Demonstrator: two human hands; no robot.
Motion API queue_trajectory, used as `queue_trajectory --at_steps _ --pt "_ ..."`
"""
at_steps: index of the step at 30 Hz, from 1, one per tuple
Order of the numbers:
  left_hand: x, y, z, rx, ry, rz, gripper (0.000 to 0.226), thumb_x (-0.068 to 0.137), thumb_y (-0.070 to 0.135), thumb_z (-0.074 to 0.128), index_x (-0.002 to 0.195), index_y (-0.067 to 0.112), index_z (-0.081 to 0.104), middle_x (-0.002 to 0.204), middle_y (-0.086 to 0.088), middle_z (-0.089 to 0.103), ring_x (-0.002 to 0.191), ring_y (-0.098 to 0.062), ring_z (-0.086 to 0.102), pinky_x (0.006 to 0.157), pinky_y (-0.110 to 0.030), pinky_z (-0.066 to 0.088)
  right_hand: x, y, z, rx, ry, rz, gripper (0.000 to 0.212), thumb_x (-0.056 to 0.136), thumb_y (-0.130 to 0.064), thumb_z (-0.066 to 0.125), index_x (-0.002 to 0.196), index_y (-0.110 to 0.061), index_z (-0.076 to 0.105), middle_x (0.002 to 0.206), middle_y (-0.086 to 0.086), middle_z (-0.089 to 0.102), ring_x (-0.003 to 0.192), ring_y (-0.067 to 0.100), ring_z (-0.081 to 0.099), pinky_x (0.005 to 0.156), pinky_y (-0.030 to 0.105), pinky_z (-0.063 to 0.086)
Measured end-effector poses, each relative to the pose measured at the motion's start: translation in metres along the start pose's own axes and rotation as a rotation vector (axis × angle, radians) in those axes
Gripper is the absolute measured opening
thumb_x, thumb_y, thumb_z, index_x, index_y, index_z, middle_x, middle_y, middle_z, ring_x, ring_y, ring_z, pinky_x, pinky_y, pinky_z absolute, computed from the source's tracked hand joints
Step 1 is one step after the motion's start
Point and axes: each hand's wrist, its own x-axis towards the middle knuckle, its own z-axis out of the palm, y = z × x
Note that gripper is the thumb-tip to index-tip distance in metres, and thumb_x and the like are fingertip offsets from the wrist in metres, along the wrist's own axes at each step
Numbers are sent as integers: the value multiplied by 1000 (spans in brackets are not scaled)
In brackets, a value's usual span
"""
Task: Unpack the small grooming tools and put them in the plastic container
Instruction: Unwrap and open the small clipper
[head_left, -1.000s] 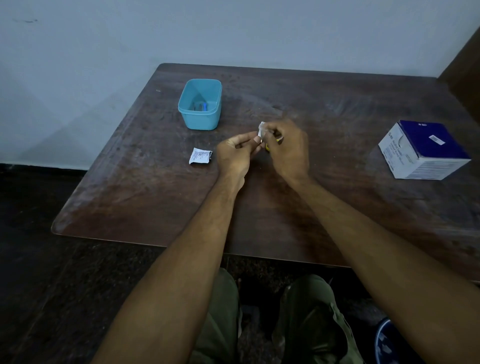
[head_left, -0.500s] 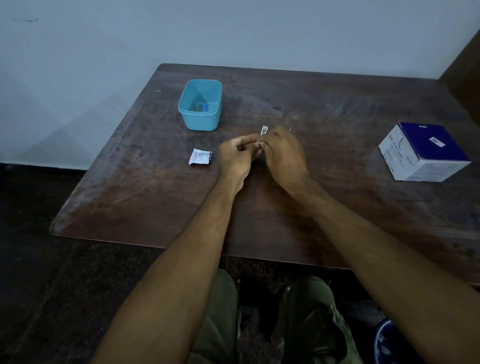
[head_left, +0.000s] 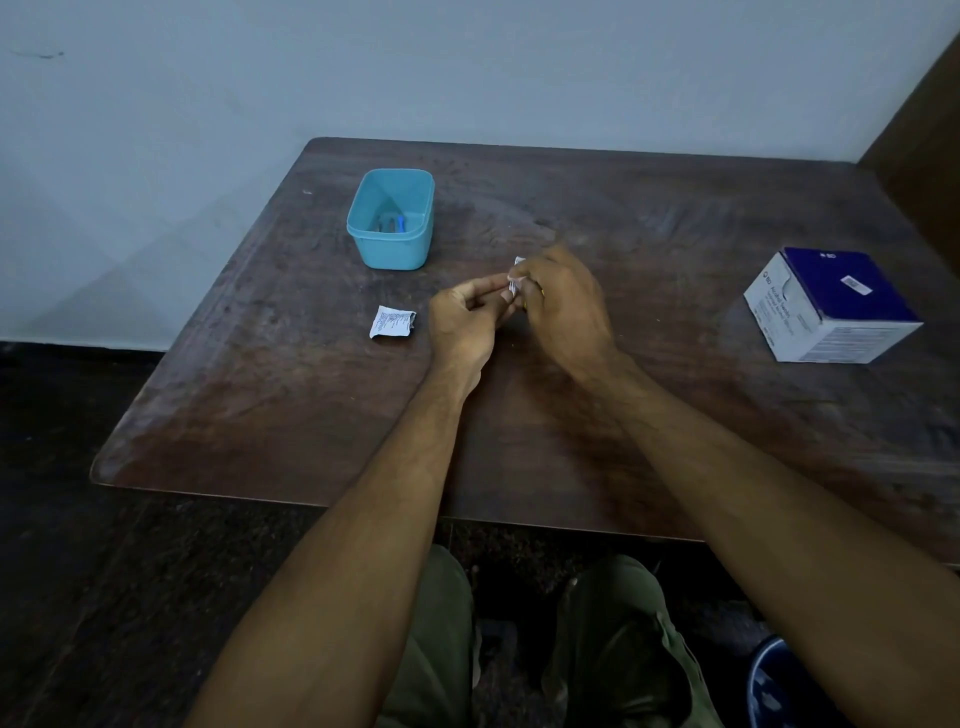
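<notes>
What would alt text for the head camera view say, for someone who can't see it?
Two bare hands, left hand and right hand, pinch a small white packet between them above a dark wooden table. A teal plastic container sits beyond, an opened white wrapper lies left, and a blue-and-white box stands right.

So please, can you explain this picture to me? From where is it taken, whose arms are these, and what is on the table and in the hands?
The camera sits on a person's head and looks down, so the two bare arms are that person's own. There is no machine. The left hand and right hand together pinch a small white packet. On the wooden table stand a blue plastic container with a few small items inside, a torn empty wrapper beside the left hand, and a blue and white box far right.
</notes>
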Motion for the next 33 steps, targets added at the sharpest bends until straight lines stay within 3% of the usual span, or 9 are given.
queue_trajectory --at_steps 2,7,15,21,26,30,33 --pt "0 -1 0 -4 -2 2 20 86 -8 62 106 -7 67 83 -7 71 74 -10 70 74 -19 57 6 -1 -1 23 13 20 22 83 0 55 99 -4 70 100 15 63 87 27 60 69 22 39" --pt "2 -1 -2 7 19 2 17 85 -6 65 101 -1 69 83 -7 72 73 -9 69 72 -19 57 -6 -3 6 -34 -25 -37 18 89 -6 53 99 -5 69 98 13 62 88 29 60 74 39 50" --pt "0 1 -1 -1 -14 2 20 86 -9 61 105 -6 67 82 -6 71 73 -9 70 74 -19 57 10 2 2 213 116 84 20 84 -3 53 92 -9 71 92 6 68 86 15 59 75 31 49" --pt "2 -1 -2 -1 -11 3 21 86 -9 62 106 -7 66 83 -8 71 72 -7 69 72 -16 56 -8 8 11 168 44 54 19 84 -3 57 95 -11 71 95 6 66 84 12 59 72 19 39" --pt "0 1 -2 -4 -13 1 21 86 -8 62 106 -7 66 82 -7 71 72 -8 70 74 -18 57 4 9 11 255 96 101 16 84 -7 56 87 -13 70 93 1 68 87 10 62 74 28 50" --pt "3 -2 -3 9 10 -1 20 84 -8 64 104 -6 67 82 -8 72 73 -9 69 73 -17 56 -5 10 12 221 23 85 19 84 -3 59 96 -12 72 92 -3 63 81 4 54 69 8 37" --pt "2 -2 -1 27 35 5 19 84 -8 64 103 -6 68 79 -7 71 69 -7 68 70 -16 56 -5 13 12 253 15 107 18 83 -6 62 94 -14 72 93 -1 66 81 7 57 72 16 43"
